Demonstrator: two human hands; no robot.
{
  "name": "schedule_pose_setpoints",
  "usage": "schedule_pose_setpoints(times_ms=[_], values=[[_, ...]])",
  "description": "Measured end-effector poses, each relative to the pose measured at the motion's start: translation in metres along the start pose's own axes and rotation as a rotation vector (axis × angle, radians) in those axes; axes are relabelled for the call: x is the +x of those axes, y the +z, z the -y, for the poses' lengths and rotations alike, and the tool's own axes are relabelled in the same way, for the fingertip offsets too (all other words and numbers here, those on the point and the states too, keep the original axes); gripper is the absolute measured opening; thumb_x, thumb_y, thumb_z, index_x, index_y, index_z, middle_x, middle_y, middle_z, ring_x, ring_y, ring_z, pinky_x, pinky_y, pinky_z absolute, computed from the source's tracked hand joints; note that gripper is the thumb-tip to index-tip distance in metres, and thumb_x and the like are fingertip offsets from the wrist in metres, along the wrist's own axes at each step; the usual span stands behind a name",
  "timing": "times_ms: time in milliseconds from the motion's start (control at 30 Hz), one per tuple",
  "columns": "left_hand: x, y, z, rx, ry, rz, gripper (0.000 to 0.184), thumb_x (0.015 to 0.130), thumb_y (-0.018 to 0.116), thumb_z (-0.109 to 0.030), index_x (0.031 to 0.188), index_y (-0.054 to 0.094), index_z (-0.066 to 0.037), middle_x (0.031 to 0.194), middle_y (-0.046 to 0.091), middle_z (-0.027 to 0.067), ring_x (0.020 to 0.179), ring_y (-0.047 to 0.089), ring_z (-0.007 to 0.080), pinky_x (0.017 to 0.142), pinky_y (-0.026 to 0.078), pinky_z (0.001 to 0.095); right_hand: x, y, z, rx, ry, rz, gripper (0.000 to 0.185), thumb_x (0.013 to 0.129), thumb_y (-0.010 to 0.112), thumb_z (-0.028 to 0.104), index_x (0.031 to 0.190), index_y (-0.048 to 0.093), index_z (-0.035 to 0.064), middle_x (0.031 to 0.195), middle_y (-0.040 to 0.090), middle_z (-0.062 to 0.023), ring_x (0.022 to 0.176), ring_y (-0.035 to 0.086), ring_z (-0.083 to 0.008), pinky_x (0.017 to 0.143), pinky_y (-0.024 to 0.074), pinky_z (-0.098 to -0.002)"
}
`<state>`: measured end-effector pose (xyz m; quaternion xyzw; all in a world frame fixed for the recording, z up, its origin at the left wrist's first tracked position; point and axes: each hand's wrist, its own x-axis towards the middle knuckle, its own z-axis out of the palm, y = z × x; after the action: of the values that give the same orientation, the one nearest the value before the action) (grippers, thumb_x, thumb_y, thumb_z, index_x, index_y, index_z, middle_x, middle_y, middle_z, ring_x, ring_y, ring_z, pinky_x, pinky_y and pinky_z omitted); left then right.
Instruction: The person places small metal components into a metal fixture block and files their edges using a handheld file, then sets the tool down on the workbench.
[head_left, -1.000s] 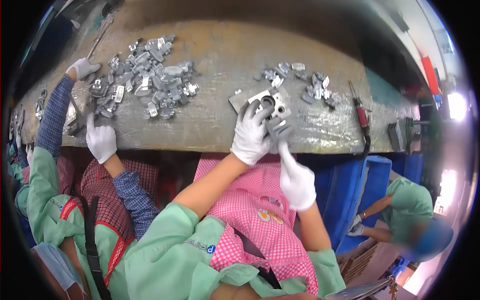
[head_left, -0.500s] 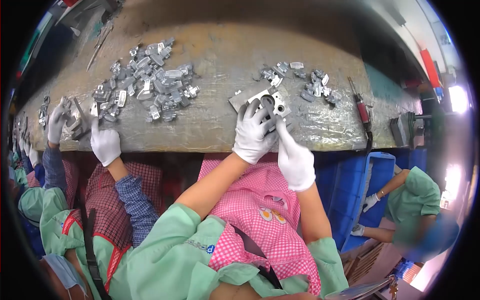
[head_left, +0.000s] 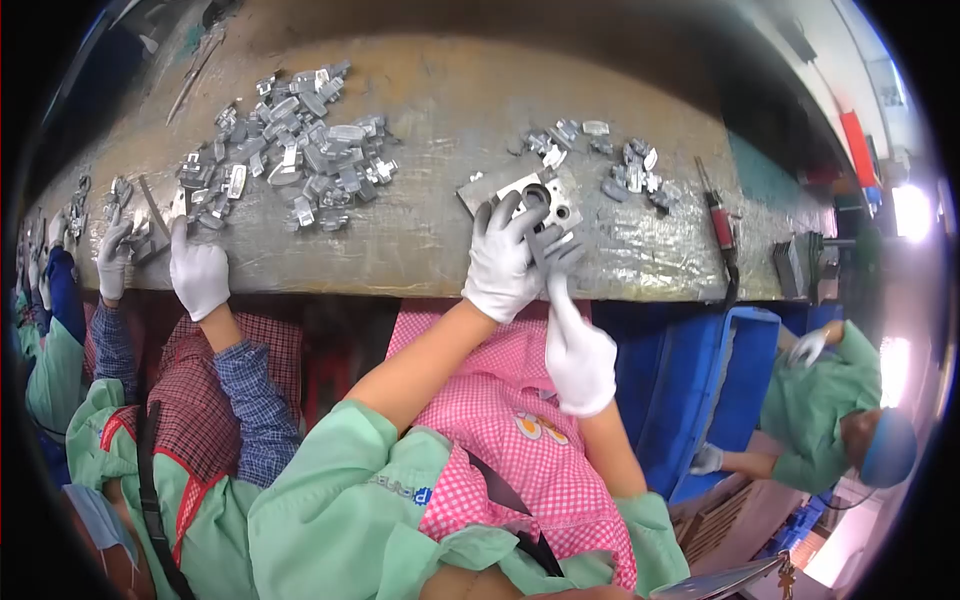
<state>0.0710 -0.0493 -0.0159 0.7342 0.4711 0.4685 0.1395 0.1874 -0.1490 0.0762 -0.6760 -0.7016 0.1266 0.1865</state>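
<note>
A metal block with round holes [head_left: 562, 190] lies near the front edge of the workbench. My left hand [head_left: 503, 262], in a white glove with grey-stained fingers, is curled over the block's near side and grips it. My right hand [head_left: 581, 352], gloved the same way, is just right of it, its fingers closed close to the left fingertips. Whatever is between the right fingers is too hidden to make out. Beyond the block sit small cast metal parts [head_left: 556, 140], and another little group of metal parts [head_left: 632, 172] lies to its right.
A big heap of metal parts [head_left: 300, 140] covers the bench's left middle. A red-handled tool with a cord [head_left: 722, 228] and upright dark plates [head_left: 795, 266] are at right. Blue crates [head_left: 735, 380] stand below. A co-worker's gloved hand [head_left: 198, 272] is at left; another person [head_left: 825, 410] bends at right.
My right hand has drawn back a little from the block, toward me. My left hand stays on the block. The co-worker at right has lifted one hand away from the crate.
</note>
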Motion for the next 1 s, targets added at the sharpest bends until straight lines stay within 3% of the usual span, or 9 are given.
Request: schedule_pose_setpoints(times_ms=[233, 267, 333, 400, 467, 600, 700, 833, 1000], values=[[-0.001, 0.002, 0.005, 0.026, 0.058, -0.027, 0.033, 0.080, 0.079, -0.026, 0.112, 0.077, -0.022, 0.128, 0.065, 0.0050, 0.124, 0.053, 0.0416, 0.101, 0.042, 0.0594, -0.003, 0.003, -0.007, 0.102, 0.008, -0.028, 0.047, 0.098, 0.060, 0.005, 0.145, 0.061, 0.0127, 0.084, 0.067, -0.0288, 0.069, 0.071, -0.0406, 0.060, 0.0544, -0.0426], [-0.001, 0.002, 0.004, 0.020, 0.051, -0.018, 0.033, 0.079, 0.080, -0.026, 0.111, 0.077, -0.021, 0.127, 0.064, 0.0049, 0.124, 0.053, 0.0413, 0.101, 0.042, 0.0589, -0.011, 0.009, -0.019, 0.114, -0.083, -0.127, 0.052, 0.095, 0.063, 0.004, 0.145, 0.062, 0.0167, 0.077, 0.068, -0.0235, 0.057, 0.068, -0.0333, 0.055, 0.0533, -0.0399], [-0.001, 0.003, 0.004, 0.016, 0.040, -0.015, 0.034, 0.078, 0.080, -0.026, 0.111, 0.076, -0.021, 0.126, 0.064, 0.0052, 0.126, 0.052, 0.0418, 0.103, 0.041, 0.0601, 0.004, -0.007, -0.015, 0.094, -0.004, -0.010, 0.050, 0.096, 0.062, 0.006, 0.145, 0.061, 0.0169, 0.083, 0.070, -0.0248, 0.059, 0.069, -0.0351, 0.056, 0.0539, -0.0418], [-0.001, 0.004, 0.002, 0.024, 0.045, -0.010, 0.043, 0.074, 0.079, -0.025, 0.116, 0.071, -0.019, 0.125, 0.064, 0.0064, 0.128, 0.050, 0.0434, 0.106, 0.039, 0.0623, 0.036, 0.002, -0.026, 0.093, -0.063, -0.079, 0.046, 0.098, 0.061, 0.011, 0.143, 0.062, 0.0176, 0.068, 0.065, -0.0233, 0.061, 0.068, -0.0395, 0.056, 0.0535, -0.0484], [0.003, 0.000, 0.000, 0.024, 0.042, 0.002, 0.045, 0.075, 0.078, -0.026, 0.118, 0.069, -0.019, 0.127, 0.063, 0.0061, 0.128, 0.050, 0.0433, 0.105, 0.040, 0.0620, 0.053, -0.012, -0.014, 0.066, 0.073, 0.098, 0.042, 0.100, 0.058, 0.006, 0.141, 0.063, 0.0138, 0.092, 0.067, -0.0292, 0.077, 0.070, -0.0436, 0.064, 0.0551, -0.0437], [-0.004, 0.002, 0.002, 0.054, 0.056, -0.001, 0.037, 0.077, 0.077, -0.026, 0.115, 0.075, -0.022, 0.131, 0.063, 0.0046, 0.126, 0.052, 0.0423, 0.103, 0.041, 0.0597, -0.007, -0.016, -0.017, 0.179, 0.034, 0.067, 0.046, 0.098, 0.057, 0.002, 0.142, 0.062, 0.0113, 0.099, 0.068, -0.0324, 0.096, 0.070, -0.0438, 0.074, 0.0578, -0.0423], [-0.006, 0.004, 0.003, 0.043, 0.071, 0.002, 0.041, 0.077, 0.079, -0.025, 0.117, 0.074, -0.022, 0.131, 0.063, 0.0047, 0.128, 0.051, 0.0427, 0.105, 0.039, 0.0620, 0.014, -0.027, -0.019, 0.126, 0.089, 0.168, 0.046, 0.097, 0.060, 0.003, 0.142, 0.063, 0.0138, 0.089, 0.068, -0.0299, 0.084, 0.071, -0.0432, 0.069, 0.0571, -0.0439], [-0.002, 0.002, -0.001, 0.059, 0.035, 0.003, 0.040, 0.072, 0.081, -0.022, 0.110, 0.072, -0.017, 0.132, 0.063, 0.0067, 0.130, 0.050, 0.0440, 0.105, 0.039, 0.0666, 0.050, 0.002, -0.033, 0.155, -0.060, -0.028, 0.041, 0.101, 0.060, 0.017, 0.141, 0.063, 0.0232, 0.075, 0.068, -0.0239, 0.069, 0.070, -0.0423, 0.061, 0.0562, -0.0475], [0.015, 0.003, -0.011, 0.130, -0.033, 0.058, 0.036, 0.078, 0.076, -0.027, 0.113, 0.075, -0.019, 0.131, 0.063, 0.0084, 0.129, 0.050, 0.0444, 0.104, 0.040, 0.0640, 0.055, 0.006, -0.039, 0.205, -0.131, -0.064, 0.039, 0.100, 0.061, 0.014, 0.138, 0.066, 0.0206, 0.077, 0.069, -0.0195, 0.070, 0.071, -0.0381, 0.061, 0.0553, -0.0451]])
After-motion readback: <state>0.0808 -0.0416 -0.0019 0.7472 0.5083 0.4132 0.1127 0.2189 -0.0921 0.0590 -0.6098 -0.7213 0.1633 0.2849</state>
